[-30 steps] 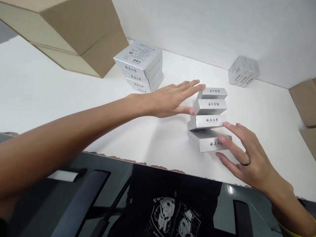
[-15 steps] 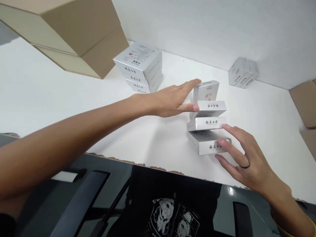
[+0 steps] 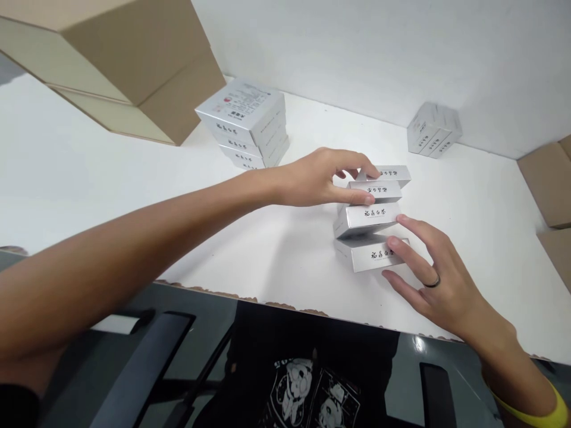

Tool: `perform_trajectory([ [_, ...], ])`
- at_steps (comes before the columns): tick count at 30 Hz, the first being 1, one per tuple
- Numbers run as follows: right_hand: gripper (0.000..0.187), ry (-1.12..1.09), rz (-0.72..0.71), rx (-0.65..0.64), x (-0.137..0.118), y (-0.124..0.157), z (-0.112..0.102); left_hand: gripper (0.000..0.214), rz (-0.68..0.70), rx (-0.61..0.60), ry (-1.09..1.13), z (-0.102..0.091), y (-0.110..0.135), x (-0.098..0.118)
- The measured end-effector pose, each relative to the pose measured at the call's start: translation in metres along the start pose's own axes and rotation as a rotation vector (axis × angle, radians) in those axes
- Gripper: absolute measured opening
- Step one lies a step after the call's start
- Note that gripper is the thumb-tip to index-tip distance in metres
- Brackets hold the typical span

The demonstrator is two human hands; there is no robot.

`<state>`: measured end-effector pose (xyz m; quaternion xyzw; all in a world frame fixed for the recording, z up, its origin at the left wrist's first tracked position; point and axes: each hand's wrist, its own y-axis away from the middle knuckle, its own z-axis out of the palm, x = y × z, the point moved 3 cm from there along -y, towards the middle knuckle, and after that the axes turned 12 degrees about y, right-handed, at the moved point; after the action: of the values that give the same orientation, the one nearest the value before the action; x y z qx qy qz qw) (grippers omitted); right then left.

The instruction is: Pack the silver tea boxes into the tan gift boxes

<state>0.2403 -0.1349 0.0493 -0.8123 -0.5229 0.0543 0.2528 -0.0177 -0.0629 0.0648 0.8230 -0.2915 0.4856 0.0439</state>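
Observation:
Several small silver-white boxes with black lettering stand on edge in a row on the white table (image 3: 214, 238). My left hand (image 3: 316, 178) reaches over the far end of the row. Its index finger bends onto the farthest box (image 3: 395, 173), and its thumb lies on the box in front of that, the second box (image 3: 388, 190). My right hand (image 3: 446, 279) is at the near right end with fingers spread. One fingertip touches the right edge of the third box (image 3: 372, 215), another the nearest box (image 3: 368, 257). Gaps show between the nearer boxes, which lean a little.
A stack of similar boxes (image 3: 247, 122) stands at the back left, beside large brown cartons (image 3: 147, 53). Three more upright boxes (image 3: 433, 131) stand against the white wall (image 3: 357, 53). Brown cartons (image 3: 546, 184) are at the right edge. The table's front edge is ragged.
The farthest box has tipped from leaning back to nearly in line with the others. My left fingers have curled over it. My right hand keeps its place at the nearer boxes.

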Motion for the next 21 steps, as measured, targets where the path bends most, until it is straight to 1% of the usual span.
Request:
perform_trajectory([
  [3,0.089,-0.008,-0.007,0.014,-0.001,0.0,0.002,0.045,0.014,0.052,0.03,0.001,0.0,-0.003],
  [7,0.083,0.007,0.01,0.012,0.0,0.001,0.004,0.052,0.033,0.146,0.041,0.004,-0.001,-0.007],
  [11,0.072,0.05,0.031,0.009,0.0,-0.003,0.006,0.06,0.009,0.218,0.037,0.009,-0.002,-0.007],
  [13,0.07,0.073,0.043,0.006,0.001,-0.005,0.007,0.06,-0.015,0.223,0.06,0.01,-0.001,-0.006],
  [15,0.069,0.106,0.056,0.006,0.002,-0.007,0.008,0.061,-0.028,0.167,0.124,0.01,0.001,-0.005],
  [18,0.07,0.148,0.083,0.012,0.004,-0.007,0.011,0.069,-0.01,0.007,0.23,0.011,0.005,-0.007],
  [19,0.07,0.156,0.097,0.015,0.004,-0.007,0.012,0.076,0.002,-0.042,0.25,0.012,0.008,-0.008],
  [21,0.072,0.165,0.131,0.021,0.003,-0.007,0.014,0.099,0.028,-0.114,0.254,0.016,0.013,-0.011],
])
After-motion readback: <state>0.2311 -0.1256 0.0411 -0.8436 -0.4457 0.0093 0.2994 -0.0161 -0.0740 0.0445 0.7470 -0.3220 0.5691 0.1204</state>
